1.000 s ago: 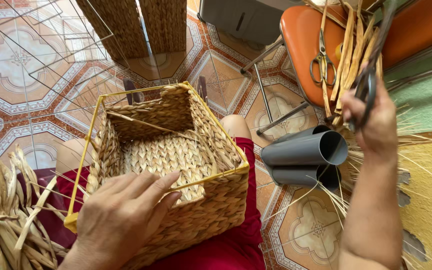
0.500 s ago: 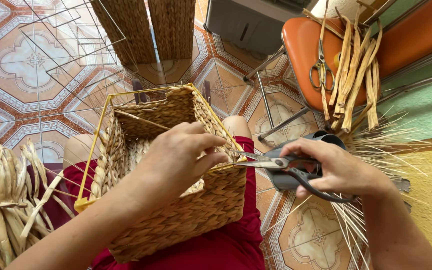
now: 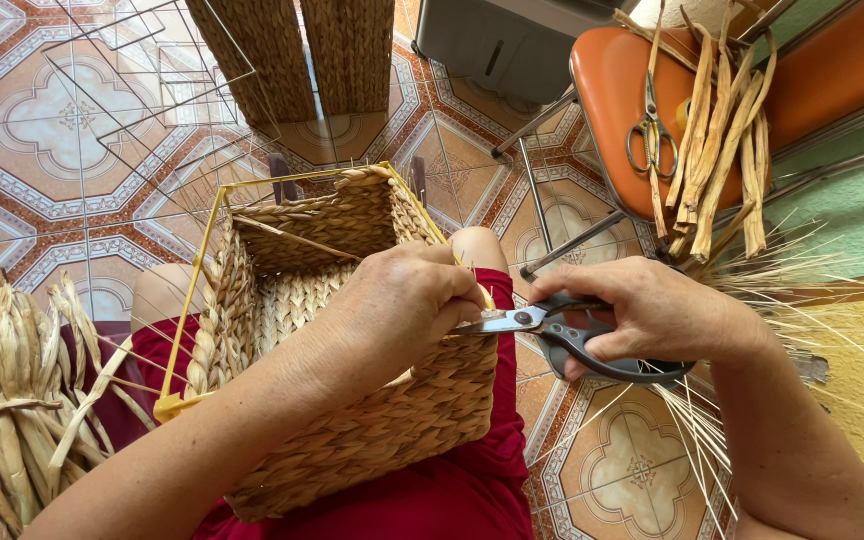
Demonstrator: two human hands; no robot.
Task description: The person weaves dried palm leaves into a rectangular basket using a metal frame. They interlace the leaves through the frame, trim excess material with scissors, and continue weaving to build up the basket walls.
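Observation:
A woven straw basket [image 3: 282, 300] with a yellow wire rim rests on my lap, over red cloth. My left hand [image 3: 402, 300] reaches across its near right rim and pinches a strand there. My right hand [image 3: 652, 310] grips black-handled scissors [image 3: 552, 325], whose blades point left and meet the strand at my left fingertips.
An orange chair [image 3: 612, 90] at the upper right carries dried straw strips [image 3: 717, 130] and a second pair of scissors [image 3: 650, 135]. A straw bundle [image 3: 2, 390] lies at the left. Two tall woven baskets [image 3: 302, 55] and wire frames [image 3: 142, 70] stand on the patterned tile floor.
My right hand came down from the chair with the scissors and brought them to the basket rim. My left hand moved from the front wall to the rim.

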